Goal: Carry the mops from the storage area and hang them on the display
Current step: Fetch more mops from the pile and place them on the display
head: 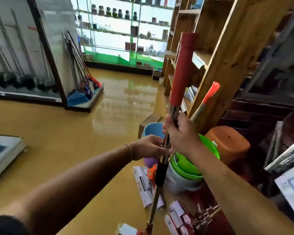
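Note:
I hold a bundle of mops (182, 73) upright in front of me: shiny metal shafts with dark red grips at the top and a black sleeve lower down. My right hand (182, 134) is closed around the shafts just under the red grips. My left hand (149, 147) grips the same shafts slightly lower, from the left. Another mop with an orange tip (210, 94) leans behind my right hand against the wooden shelving. The display rack (46, 53) stands far left, with mops (80, 65) leaning at its end.
Stacked green, white and blue buckets (187, 170) and an orange stool (227, 143) sit right below my hands. Boxed goods (143, 182) lie on the yellow floor. Wooden shelving (227, 53) rises on the right; glass shelves (122, 31) stand at the back.

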Available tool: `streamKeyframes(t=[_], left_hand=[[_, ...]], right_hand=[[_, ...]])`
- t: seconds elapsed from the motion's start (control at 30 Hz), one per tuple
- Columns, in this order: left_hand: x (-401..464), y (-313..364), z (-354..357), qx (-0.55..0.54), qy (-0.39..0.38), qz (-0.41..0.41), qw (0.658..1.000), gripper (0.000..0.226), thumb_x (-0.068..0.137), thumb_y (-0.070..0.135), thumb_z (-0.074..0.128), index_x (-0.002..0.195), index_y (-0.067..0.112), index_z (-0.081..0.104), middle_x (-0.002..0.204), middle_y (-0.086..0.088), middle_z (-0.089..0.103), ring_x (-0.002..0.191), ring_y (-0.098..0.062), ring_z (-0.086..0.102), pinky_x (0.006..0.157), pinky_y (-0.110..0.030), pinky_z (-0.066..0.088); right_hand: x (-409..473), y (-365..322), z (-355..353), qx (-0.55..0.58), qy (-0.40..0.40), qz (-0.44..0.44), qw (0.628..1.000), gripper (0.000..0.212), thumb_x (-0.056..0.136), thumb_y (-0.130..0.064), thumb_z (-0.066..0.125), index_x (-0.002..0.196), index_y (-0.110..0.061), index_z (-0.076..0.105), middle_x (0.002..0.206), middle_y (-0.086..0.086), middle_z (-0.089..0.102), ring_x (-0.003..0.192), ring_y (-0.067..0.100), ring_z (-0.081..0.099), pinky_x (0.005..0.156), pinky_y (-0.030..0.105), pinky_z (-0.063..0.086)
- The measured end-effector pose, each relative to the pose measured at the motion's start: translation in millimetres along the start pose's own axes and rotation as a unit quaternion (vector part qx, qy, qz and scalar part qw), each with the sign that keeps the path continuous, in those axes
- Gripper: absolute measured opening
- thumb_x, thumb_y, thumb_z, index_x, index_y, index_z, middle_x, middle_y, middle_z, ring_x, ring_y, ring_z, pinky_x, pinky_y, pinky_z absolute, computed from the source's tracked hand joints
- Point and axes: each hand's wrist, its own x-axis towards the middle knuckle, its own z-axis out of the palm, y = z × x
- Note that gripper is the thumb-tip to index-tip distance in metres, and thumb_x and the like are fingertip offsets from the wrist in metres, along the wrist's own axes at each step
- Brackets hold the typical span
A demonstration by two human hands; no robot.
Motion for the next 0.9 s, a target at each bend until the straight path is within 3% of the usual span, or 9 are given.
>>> streamKeyframes(t=[0.1, 0.2, 0.33, 0.47, 0.57, 0.67, 0.8, 0.9], left_hand=[[-21.7, -9.4, -45.4, 0.001, 0.037, -0.001, 0.999, 0.064, 0.067, 0.05, 0.077, 0.098, -0.005, 0.065, 0.086, -0.013, 0.062, 0.08, -0.025, 0.059, 0.084, -0.048, 0.051], [-47.7, -14.9, -88.2, 0.008, 0.058, -0.005, 0.998, 0.067, 0.066, 0.05, 0.074, 0.098, -0.008, 0.065, 0.088, -0.015, 0.063, 0.081, -0.027, 0.059, 0.084, -0.046, 0.052], [-84.5, -14.8, -137.4, 0.013, 0.097, -0.006, 0.995, 0.072, 0.067, 0.046, 0.073, 0.101, -0.017, 0.059, 0.09, -0.017, 0.06, 0.084, -0.027, 0.057, 0.083, -0.045, 0.05], [-118.1, -11.2, -184.2, 0.028, 0.152, -0.012, 0.988, 0.038, 0.088, 0.024, 0.067, 0.105, -0.011, 0.063, 0.093, -0.014, 0.063, 0.087, -0.024, 0.061, 0.086, -0.041, 0.053], [-140.6, -12.7, -216.7, 0.04, 0.207, -0.009, 0.978, 0.049, 0.081, 0.041, 0.069, 0.103, -0.003, 0.065, 0.094, -0.015, 0.065, 0.088, -0.025, 0.063, 0.084, -0.039, 0.052], [-161.3, -19.1, -250.0, 0.08, 0.266, -0.013, 0.961, 0.051, 0.075, 0.056, 0.067, 0.1, 0.011, 0.067, 0.092, -0.005, 0.069, 0.086, -0.019, 0.066, 0.083, -0.037, 0.054], [-187.0, -26.7, -293.2, 0.113, 0.337, -0.016, 0.935, 0.028, 0.088, 0.041, 0.065, 0.106, 0.02, 0.064, 0.097, -0.001, 0.071, 0.09, -0.012, 0.069, 0.084, -0.034, 0.056], [-203.3, -33.3, -327.8, 0.12, 0.381, -0.012, 0.917, 0.027, 0.09, 0.032, 0.065, 0.11, 0.012, 0.064, 0.097, -0.005, 0.072, 0.09, -0.014, 0.069, 0.082, -0.031, 0.056]], right_hand=[[19.7, -26.3, 39.8, -0.002, -0.018, -0.01, 1.0, 0.019, 0.102, -0.038, 0.049, 0.085, -0.03, 0.048, 0.084, 0.006, 0.069, 0.081, 0.024, 0.071, 0.077, 0.049, 0.058], [36.0, -53.3, 79.5, 0.003, -0.037, -0.017, 0.999, 0.018, 0.103, -0.033, 0.049, 0.085, -0.029, 0.048, 0.084, 0.003, 0.067, 0.081, 0.021, 0.069, 0.075, 0.039, 0.056], [55.2, -87.8, 127.4, 0.019, -0.068, -0.043, 0.997, 0.016, 0.103, -0.034, 0.049, 0.087, -0.031, 0.047, 0.087, 0.006, 0.067, 0.084, 0.023, 0.069, 0.081, 0.048, 0.057], [77.4, -123.8, 164.8, 0.035, -0.081, -0.087, 0.992, 0.012, 0.103, -0.031, 0.049, 0.096, -0.022, 0.052, 0.087, 0.007, 0.067, 0.083, 0.024, 0.068, 0.08, 0.05, 0.056], [94.7, -149.9, 190.6, 0.054, -0.094, -0.114, 0.988, 0.011, 0.103, -0.028, 0.049, 0.095, -0.022, 0.052, 0.086, 0.009, 0.067, 0.082, 0.026, 0.068, 0.08, 0.05, 0.056], [114.3, -172.9, 220.6, 0.06, -0.109, -0.151, 0.981, 0.016, 0.103, -0.029, 0.049, 0.088, -0.027, 0.05, 0.084, 0.015, 0.067, 0.08, 0.032, 0.068, 0.076, 0.054, 0.056], [147.9, -194.5, 265.6, 0.071, -0.13, -0.18, 0.972, 0.017, 0.102, -0.033, 0.05, 0.085, -0.032, 0.05, 0.084, 0.009, 0.067, 0.081, 0.028, 0.068, 0.077, 0.053, 0.056], [174.1, -209.3, 301.2, 0.074, -0.142, -0.203, 0.966, 0.017, 0.103, -0.029, 0.051, 0.087, -0.023, 0.053, 0.078, 0.003, 0.065, 0.074, 0.019, 0.065, 0.069, 0.042, 0.053]])
